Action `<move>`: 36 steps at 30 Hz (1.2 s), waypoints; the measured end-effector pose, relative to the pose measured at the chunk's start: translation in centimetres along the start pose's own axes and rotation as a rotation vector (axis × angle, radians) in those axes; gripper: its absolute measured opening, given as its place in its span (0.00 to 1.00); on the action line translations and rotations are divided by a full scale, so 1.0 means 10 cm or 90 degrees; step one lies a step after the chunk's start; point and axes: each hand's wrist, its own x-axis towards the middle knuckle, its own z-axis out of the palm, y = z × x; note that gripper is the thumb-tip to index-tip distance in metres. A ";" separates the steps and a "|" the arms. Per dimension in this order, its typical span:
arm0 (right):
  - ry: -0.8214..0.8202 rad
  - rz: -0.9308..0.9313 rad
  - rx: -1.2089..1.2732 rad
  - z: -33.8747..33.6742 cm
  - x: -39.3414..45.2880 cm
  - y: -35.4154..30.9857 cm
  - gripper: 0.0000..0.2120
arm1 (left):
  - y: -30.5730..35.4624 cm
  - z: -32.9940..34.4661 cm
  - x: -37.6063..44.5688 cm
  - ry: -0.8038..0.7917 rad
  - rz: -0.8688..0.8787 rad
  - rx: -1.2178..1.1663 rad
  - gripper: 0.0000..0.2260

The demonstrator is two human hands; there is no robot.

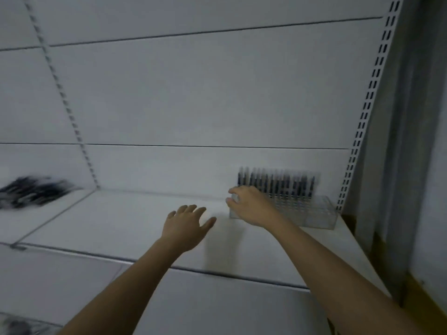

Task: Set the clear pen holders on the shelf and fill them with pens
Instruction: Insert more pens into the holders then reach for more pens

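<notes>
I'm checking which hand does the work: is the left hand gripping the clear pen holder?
No. The left hand hovers open over the shelf, apart from the clear pen holder, which the right hand grips.

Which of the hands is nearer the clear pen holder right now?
Right. The right hand is on the left end of the clear pen holder, fingers curled at its edge. The left hand hovers open over the shelf, apart to the holder's left.

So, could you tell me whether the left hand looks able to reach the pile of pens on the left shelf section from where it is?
Probably yes. The left hand hovers open and holds nothing, and only bare shelf lies between it and the pile of pens.
</notes>
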 end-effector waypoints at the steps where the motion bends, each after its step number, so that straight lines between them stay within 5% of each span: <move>1: -0.013 -0.017 -0.001 0.07 -0.01 -0.17 0.23 | -0.16 -0.07 -0.13 -0.001 -0.030 -0.006 0.29; 7: -0.078 -0.124 -0.015 0.36 0.02 -1.36 0.24 | -1.07 -0.50 -0.70 0.034 -0.146 -0.008 0.30; 20: -0.076 -0.218 0.002 1.41 0.52 -3.94 0.23 | -3.70 -0.92 -1.71 0.068 -0.202 -0.001 0.28; 36: -0.133 -0.094 0.006 2.74 1.78 -4.39 0.22 | -5.16 -0.41 -0.73 0.081 -0.175 -0.104 0.28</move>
